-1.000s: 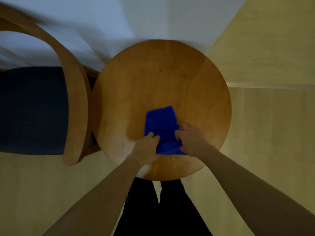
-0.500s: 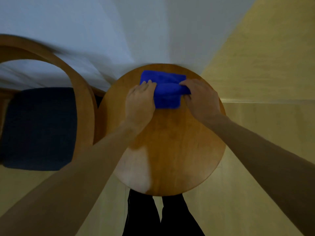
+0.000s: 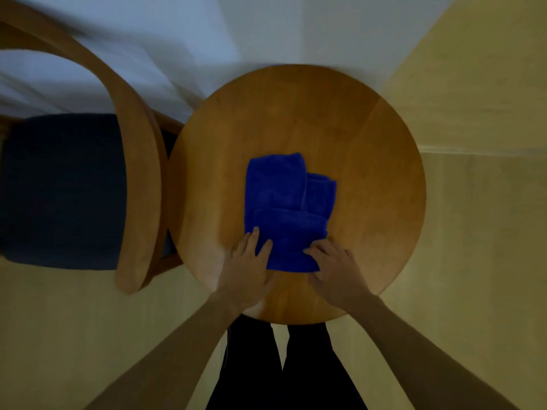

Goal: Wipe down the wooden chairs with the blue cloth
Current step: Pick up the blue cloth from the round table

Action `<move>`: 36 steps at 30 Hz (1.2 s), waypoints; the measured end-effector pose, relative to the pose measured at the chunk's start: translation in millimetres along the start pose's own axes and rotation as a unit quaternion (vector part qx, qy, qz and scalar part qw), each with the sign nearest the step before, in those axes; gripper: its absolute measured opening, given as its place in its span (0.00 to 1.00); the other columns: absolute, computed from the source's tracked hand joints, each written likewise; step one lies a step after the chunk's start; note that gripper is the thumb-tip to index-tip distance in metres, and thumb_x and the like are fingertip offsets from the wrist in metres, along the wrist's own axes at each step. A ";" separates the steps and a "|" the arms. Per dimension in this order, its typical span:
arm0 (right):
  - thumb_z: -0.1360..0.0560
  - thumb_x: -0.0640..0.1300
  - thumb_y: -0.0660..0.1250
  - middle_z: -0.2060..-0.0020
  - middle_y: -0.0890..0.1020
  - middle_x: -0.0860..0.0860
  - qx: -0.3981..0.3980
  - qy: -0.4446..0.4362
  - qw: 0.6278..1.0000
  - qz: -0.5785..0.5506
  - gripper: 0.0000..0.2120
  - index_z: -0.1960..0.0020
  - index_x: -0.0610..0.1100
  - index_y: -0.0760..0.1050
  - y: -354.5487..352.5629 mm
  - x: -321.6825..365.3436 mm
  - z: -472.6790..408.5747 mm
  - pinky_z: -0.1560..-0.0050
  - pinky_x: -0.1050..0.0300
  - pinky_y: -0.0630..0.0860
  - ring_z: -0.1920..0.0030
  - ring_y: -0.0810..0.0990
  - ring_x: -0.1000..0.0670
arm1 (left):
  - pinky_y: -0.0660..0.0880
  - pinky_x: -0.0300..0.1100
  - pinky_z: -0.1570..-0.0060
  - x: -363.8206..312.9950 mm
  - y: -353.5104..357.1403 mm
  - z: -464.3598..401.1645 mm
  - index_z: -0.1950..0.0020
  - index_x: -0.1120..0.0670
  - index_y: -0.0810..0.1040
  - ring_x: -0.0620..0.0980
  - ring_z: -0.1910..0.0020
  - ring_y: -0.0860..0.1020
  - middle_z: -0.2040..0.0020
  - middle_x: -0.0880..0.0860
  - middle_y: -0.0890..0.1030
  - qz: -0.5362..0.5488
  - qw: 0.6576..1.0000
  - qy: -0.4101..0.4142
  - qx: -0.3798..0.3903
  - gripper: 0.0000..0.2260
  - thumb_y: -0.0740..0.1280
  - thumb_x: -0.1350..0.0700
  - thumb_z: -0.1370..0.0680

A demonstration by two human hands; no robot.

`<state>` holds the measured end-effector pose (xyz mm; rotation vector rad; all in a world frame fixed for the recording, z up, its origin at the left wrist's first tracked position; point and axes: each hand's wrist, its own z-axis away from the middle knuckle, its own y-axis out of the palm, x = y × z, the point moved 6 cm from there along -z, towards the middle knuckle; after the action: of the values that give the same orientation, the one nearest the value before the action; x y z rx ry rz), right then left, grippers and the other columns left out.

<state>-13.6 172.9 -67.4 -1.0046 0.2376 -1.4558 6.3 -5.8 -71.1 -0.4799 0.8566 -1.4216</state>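
A folded blue cloth (image 3: pixel 284 202) lies on the round wooden seat top (image 3: pixel 373 173) directly below me, its far part spread toward the middle. My left hand (image 3: pixel 245 273) presses straight fingers onto the cloth's near left corner. At the near right corner, my right hand (image 3: pixel 334 270) grips the cloth's edge with bent fingers. Both hands sit close to the seat's near rim.
A wooden chair with a curved backrest (image 3: pixel 139 179) and a dark blue cushion (image 3: pixel 59 187) stands touching the round seat's left side. A white wall (image 3: pixel 266 31) rises behind. Pale wood floor (image 3: pixel 473 232) lies to the right, and my dark trouser legs (image 3: pixel 266 365) stand below.
Both hands pulled the cloth from the seat's far edge back to its near side. The cloth now lies longer and more spread out than half a second ago.
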 end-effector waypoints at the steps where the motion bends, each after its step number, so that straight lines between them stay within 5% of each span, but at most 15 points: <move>1: 0.23 0.52 0.63 0.33 0.68 0.55 -0.002 0.002 1.000 -0.002 0.22 0.30 0.52 0.68 1.3 1.3 1.1 0.34 0.55 0.63 0.33 0.66 0.52 | 0.66 0.52 0.34 1.7 -8.5 -2.0 0.24 0.51 0.58 0.57 0.28 0.62 0.22 0.57 0.55 0.023 0.999 -0.001 -0.032 0.30 0.56 0.39 0.22; 4: 0.21 0.51 0.60 0.32 0.67 0.53 -0.055 0.013 0.998 -0.026 0.22 0.28 0.50 0.64 -13.6 0.0 -10.2 0.34 0.53 0.64 0.34 0.67 0.50 | 0.70 0.50 0.35 9.5 -33.5 -25.6 0.22 0.55 0.52 0.55 0.30 0.64 0.23 0.56 0.55 0.087 0.992 0.001 -0.088 0.34 0.63 0.47 0.23; 7: 0.19 0.48 0.60 0.25 0.60 0.49 -0.107 0.060 0.992 -0.023 0.28 0.22 0.49 0.55 -36.0 -10.9 -32.5 0.31 0.49 0.65 0.29 0.63 0.47 | 0.71 0.47 0.37 11.3 -49.7 -57.2 0.22 0.55 0.51 0.55 0.33 0.67 0.27 0.56 0.62 0.082 0.995 0.012 -0.060 0.36 0.67 0.53 0.24; 9: 0.20 0.49 0.64 0.24 0.60 0.49 -0.055 0.085 0.994 -0.049 0.33 0.21 0.48 0.52 -41.8 -16.0 -44.7 0.29 0.48 0.64 0.27 0.62 0.46 | 0.75 0.48 0.47 7.8 -54.1 -68.6 0.27 0.55 0.60 0.53 0.44 0.73 0.38 0.54 0.72 0.045 0.998 0.027 -0.016 0.30 0.69 0.53 0.25; 12: 0.24 0.48 0.70 0.34 0.73 0.48 0.037 0.056 0.995 -0.076 0.32 0.24 0.47 0.59 -37.5 -9.7 -50.3 0.39 0.53 0.72 0.37 0.73 0.47 | 0.76 0.46 0.54 0.1 -44.5 -65.9 0.41 0.57 0.71 0.53 0.53 0.76 0.50 0.54 0.76 0.083 0.992 0.039 0.082 0.16 0.69 0.55 0.26; 18: 0.24 0.48 0.68 0.43 0.72 0.47 0.162 -0.002 0.987 0.011 0.20 0.34 0.45 0.73 -7.8 1.6 -18.8 0.44 0.54 0.73 0.44 0.72 0.48 | 0.72 0.44 0.48 -14.1 -26.5 -17.1 0.45 0.54 0.78 0.51 0.49 0.71 0.45 0.51 0.70 0.084 0.990 0.092 0.060 0.11 0.69 0.55 0.27; 23: 0.24 0.47 0.64 0.53 0.77 0.49 0.240 -0.017 0.968 -0.074 0.07 0.48 0.45 0.73 22.0 18.2 28.2 0.58 0.59 0.70 0.53 0.76 0.48 | 0.74 0.47 0.55 -23.1 1.5 40.0 0.47 0.56 0.71 0.54 0.57 0.77 0.53 0.56 0.78 0.113 0.971 0.129 0.169 0.06 0.62 0.58 0.23; 26: 0.22 0.43 0.61 0.56 0.77 0.51 0.208 -0.023 0.973 -0.095 0.01 0.51 0.47 0.70 10.4 26.3 35.0 0.63 0.63 0.67 0.55 0.76 0.49 | 0.75 0.48 0.52 -18.3 -11.7 43.0 0.43 0.56 0.72 0.54 0.54 0.77 0.50 0.57 0.78 0.115 0.968 0.128 0.184 0.09 0.59 0.61 0.22; 29: 0.20 0.41 0.60 0.49 0.79 0.51 0.129 -0.028 0.988 -0.078 0.09 0.41 0.46 0.73 -34.6 30.9 16.1 0.58 0.61 0.66 0.53 0.75 0.53 | 0.70 0.40 0.56 -9.9 -53.7 17.7 0.41 0.56 0.74 0.52 0.53 0.76 0.48 0.55 0.78 0.098 0.975 0.135 0.150 0.11 0.58 0.64 0.20; 32: 0.19 0.41 0.58 0.50 0.80 0.51 0.030 -0.010 0.999 -0.038 0.09 0.43 0.48 0.74 -100.2 35.7 -11.0 0.58 0.58 0.71 0.54 0.77 0.51 | 0.66 0.36 0.60 -5.7 -116.6 -9.5 0.43 0.55 0.75 0.48 0.57 0.76 0.50 0.51 0.79 0.077 0.984 0.140 0.080 0.10 0.59 0.62 0.20; 36: 0.19 0.41 0.57 0.56 0.78 0.52 -0.122 0.006 0.992 0.015 0.07 0.49 0.50 0.72 -206.4 52.2 -28.1 0.61 0.54 0.73 0.56 0.78 0.49 | 0.74 0.39 0.48 -6.9 -218.5 -26.7 0.39 0.54 0.78 0.50 0.49 0.78 0.46 0.52 0.81 0.091 0.985 0.135 -0.054 0.12 0.61 0.60 0.20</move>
<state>-169.8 154.1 78.8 -1.1840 0.4461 -1.4285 -156.1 -21.7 76.8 -0.2836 1.1700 -1.2924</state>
